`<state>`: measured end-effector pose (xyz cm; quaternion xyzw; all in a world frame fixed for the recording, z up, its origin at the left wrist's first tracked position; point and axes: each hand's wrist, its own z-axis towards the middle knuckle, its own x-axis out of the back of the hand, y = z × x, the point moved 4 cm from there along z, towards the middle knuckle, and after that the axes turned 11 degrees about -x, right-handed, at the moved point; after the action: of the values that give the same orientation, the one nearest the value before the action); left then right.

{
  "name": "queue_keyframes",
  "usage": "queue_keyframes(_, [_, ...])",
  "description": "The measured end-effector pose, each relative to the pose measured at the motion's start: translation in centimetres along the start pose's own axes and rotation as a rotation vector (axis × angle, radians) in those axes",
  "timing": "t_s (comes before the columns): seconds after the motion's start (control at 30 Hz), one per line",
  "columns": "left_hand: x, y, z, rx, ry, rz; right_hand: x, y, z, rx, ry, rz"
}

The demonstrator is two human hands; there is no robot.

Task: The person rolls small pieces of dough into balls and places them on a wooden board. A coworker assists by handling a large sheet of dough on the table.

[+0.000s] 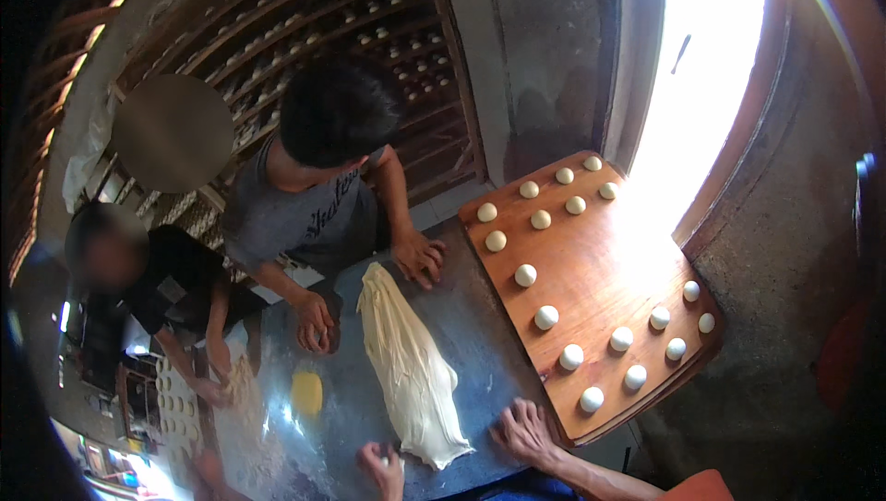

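Observation:
A long, stretched sheet of pale dough (411, 367) lies lengthwise on the grey metal worktop (346, 427), its surface creased. My left hand (383, 471) is at the near edge, left of the dough's near end, with its fingers curled in; whatever is in them is too small to make out. To the right of that end, my right hand (524, 432) rests on the worktop with fingers spread, holding nothing. A yellow slab (306, 393), perhaps fat, lies left of the dough. Across from me, a co-worker's hands (420, 261) rest either side of the dough's far end.
At the right, a wooden board (591, 266) bears several round dough balls (546, 317). Another person (180, 280) works further left over a floury surface, beside a tray of dough pieces (175, 404). Behind stand racks (305, 17) of dough balls. A bright doorway (706, 67) opens at the back right.

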<state>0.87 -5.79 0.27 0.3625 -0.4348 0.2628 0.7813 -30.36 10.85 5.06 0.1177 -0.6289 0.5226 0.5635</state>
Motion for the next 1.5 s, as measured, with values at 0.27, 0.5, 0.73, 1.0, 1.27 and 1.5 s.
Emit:
queue_keyframes(0.27, [-2.9, 1.1, -5.9, -0.465, -0.127, -0.053, -2.6, 3.6, -3.6, 0.347, -0.273, 0.056])
queue_keyframes(0.5, [-5.7, -1.6, -2.2, -0.008, 0.416, -0.261, -4.9, -5.8, 0.4, 0.05, 0.062, 0.085])
queue_keyframes(0.73, [0.0, -2.4, -0.8, -0.104, 0.095, 0.009, -2.8, -3.0, 3.2, 0.086, 0.043, 0.007])
queue_keyframes(1.0, [-0.3, -2.2, -1.2, 0.025, -0.191, -0.235, -5.2, 3.2, -1.9, 0.275, -0.153, -0.096])
queue_keyframes(1.27, [-1.2, -0.6, -5.7, -0.398, -0.144, 0.052, -7.1, 3.1, -3.5, 0.177, -0.157, 0.102])
queue_keyframes(1.5, [-2.6, 0.8, -2.8, -0.024, 0.125, -0.274, -6.2, -2.5, -2.3, -0.009, -0.119, 0.159])
